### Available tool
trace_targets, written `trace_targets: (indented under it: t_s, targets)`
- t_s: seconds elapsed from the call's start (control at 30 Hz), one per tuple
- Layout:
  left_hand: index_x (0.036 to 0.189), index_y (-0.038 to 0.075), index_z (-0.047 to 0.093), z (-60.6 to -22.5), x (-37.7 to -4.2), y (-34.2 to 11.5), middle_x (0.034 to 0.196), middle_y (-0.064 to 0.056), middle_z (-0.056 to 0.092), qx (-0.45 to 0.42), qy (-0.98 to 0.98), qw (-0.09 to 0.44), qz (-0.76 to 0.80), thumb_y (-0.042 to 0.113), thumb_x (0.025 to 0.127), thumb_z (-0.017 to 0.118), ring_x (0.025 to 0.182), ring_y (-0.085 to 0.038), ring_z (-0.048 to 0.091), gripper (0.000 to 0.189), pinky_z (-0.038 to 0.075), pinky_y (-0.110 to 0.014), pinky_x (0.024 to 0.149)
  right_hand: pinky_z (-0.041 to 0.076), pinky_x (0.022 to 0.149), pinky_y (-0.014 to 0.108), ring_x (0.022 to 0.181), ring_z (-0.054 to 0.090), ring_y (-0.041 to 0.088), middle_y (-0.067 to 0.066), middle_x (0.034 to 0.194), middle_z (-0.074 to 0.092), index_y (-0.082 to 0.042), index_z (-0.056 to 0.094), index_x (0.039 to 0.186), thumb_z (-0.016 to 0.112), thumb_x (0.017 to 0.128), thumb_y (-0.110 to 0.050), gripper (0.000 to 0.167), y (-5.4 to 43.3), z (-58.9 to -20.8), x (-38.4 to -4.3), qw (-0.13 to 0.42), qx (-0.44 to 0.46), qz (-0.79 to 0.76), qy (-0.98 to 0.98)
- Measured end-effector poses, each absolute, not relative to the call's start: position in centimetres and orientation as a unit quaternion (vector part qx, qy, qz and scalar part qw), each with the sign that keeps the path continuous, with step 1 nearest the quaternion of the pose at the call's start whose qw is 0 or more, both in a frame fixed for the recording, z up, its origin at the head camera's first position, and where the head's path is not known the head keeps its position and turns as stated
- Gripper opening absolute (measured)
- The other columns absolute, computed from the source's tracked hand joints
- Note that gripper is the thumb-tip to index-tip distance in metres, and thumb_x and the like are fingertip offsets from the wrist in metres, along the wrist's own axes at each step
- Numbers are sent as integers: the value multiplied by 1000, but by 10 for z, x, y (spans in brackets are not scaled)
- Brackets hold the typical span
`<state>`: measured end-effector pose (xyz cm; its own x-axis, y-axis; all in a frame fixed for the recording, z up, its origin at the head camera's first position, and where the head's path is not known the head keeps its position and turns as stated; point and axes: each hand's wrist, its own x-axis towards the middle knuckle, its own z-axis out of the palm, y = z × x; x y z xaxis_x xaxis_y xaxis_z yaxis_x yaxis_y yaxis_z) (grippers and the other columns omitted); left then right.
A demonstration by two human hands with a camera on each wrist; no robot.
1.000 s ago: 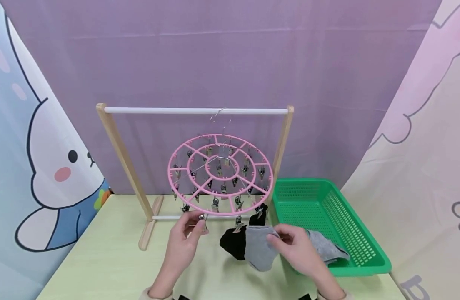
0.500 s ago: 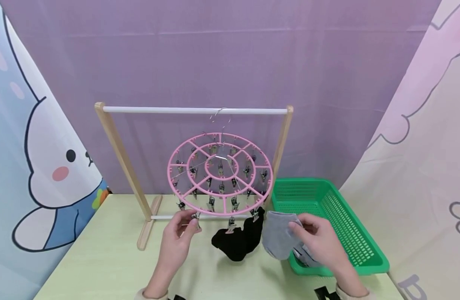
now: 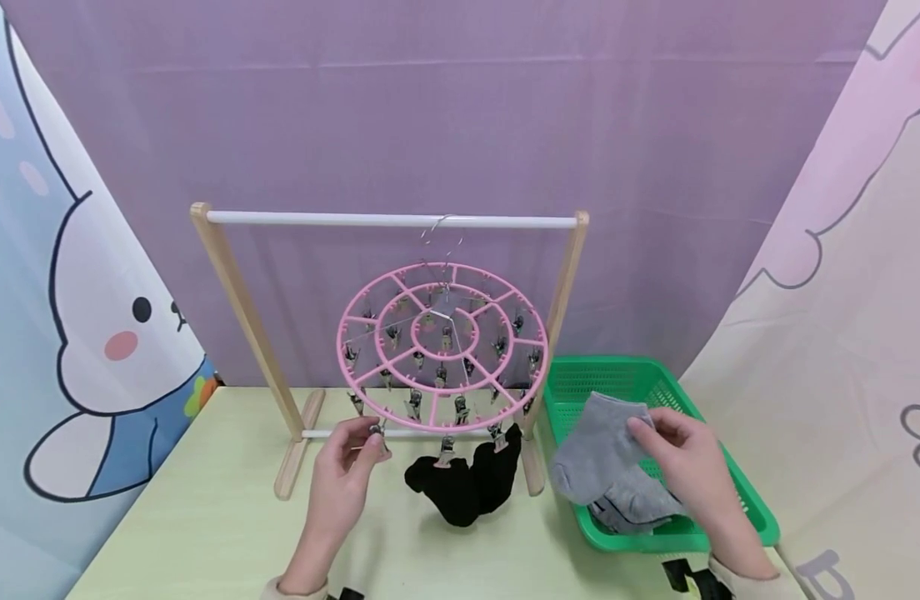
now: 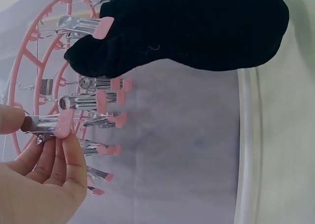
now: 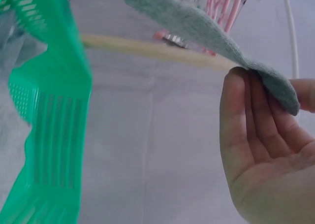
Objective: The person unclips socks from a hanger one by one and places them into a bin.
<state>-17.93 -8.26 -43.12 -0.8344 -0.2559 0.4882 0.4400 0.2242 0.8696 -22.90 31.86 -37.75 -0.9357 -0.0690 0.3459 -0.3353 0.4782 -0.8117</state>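
My left hand point(image 3: 343, 475) pinches a metal clip point(image 4: 49, 125) with pink tips, thumb on one side and fingers on the other. The clip hangs at the near left edge of a round pink drying hanger point(image 3: 445, 428), and nothing shows between its tips. Black socks point(image 3: 460, 496) hang from two clips to the right of it. My right hand point(image 3: 688, 467) pinches a grey sock point(image 3: 598, 450) by its edge, over the near left part of the green basket point(image 3: 737, 471). Another grey sock point(image 3: 632, 508) lies lower in the basket, partly covered by the held one.
The hanger hooks over the white rod point(image 3: 317, 219) of a stand with wooden posts point(image 3: 242, 321). Several unused clips dangle beneath its rings. The stand and the basket rest on a pale green table point(image 3: 190, 508), with a purple cloth point(image 3: 460, 108) behind.
My right hand has carried the grey sock rightward, from in front of the black socks to over the basket. The left hand has shifted slightly left with the clip, and the hanger has turned a little.
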Motion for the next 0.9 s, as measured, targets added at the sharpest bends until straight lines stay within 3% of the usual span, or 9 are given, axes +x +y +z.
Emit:
trace_targets:
  t_s: [0.17, 0.4, 0.9]
  targets:
    - [123, -9, 60, -431, -176, -71, 105, -18, 63, -31, -733, 296, -611, -2, 100, 59, 85, -16, 68, 24, 59, -25, 80, 53, 71, 22, 86, 62, 5, -8, 95, 69, 3, 69, 116, 63, 103, -31, 37, 346, -384, -259, 105, 103, 506, -850]
    - [121, -9, 60, -430, -170, -51, 104, -17, 63, 0, -736, 333, -590, -3, 100, 58, 84, -15, 68, 22, 60, -26, 78, 52, 67, 22, 83, 61, 4, -15, 91, 67, 4, 67, 118, 62, 103, -37, 44, 379, -393, -302, 95, 99, 519, -844]
    - [120, -10, 61, -432, -171, -51, 103, -16, 62, -4, -731, 339, -592, -3, 100, 58, 86, -13, 67, 21, 60, -27, 78, 52, 59, 18, 67, 63, 3, -25, 79, 62, 8, 65, 115, 61, 103, -32, 42, 418, -409, -317, 148, 15, 516, -844]
